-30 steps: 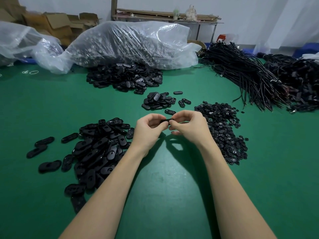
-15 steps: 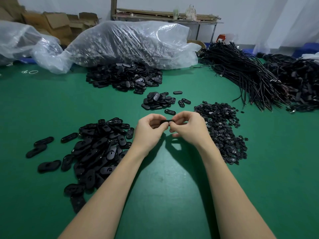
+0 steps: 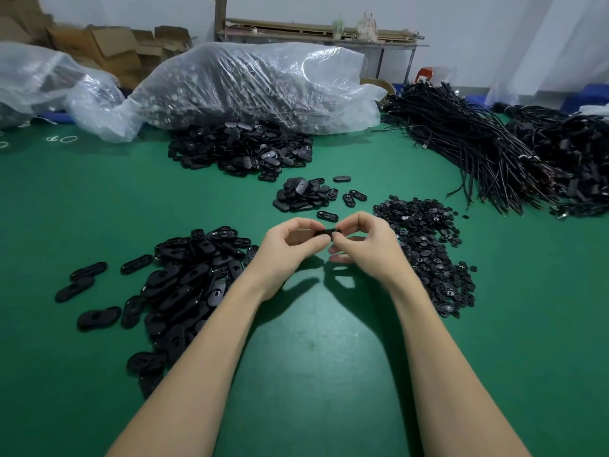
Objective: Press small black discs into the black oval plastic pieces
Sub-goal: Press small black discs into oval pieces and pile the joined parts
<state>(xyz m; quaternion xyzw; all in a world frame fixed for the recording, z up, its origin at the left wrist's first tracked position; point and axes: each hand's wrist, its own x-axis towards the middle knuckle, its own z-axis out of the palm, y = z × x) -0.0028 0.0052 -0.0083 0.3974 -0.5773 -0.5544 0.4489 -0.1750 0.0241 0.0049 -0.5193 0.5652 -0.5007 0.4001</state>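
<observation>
Both hands meet above the middle of the green table. My left hand and my right hand pinch one black oval plastic piece between their fingertips, seen edge-on. Whether a disc sits in it is hidden by the fingers. A heap of black oval pieces lies to the left of my left forearm. Small black discs are heaped just right of my right hand. A smaller group of oval pieces lies beyond the hands.
A larger pile of oval pieces spills from a clear plastic bag at the back. Bundles of black cables cover the back right. Cardboard boxes and a second bag stand at the back left.
The hands stay together on the oval piece with only slight shifts of the fingers. The piles have not moved.
</observation>
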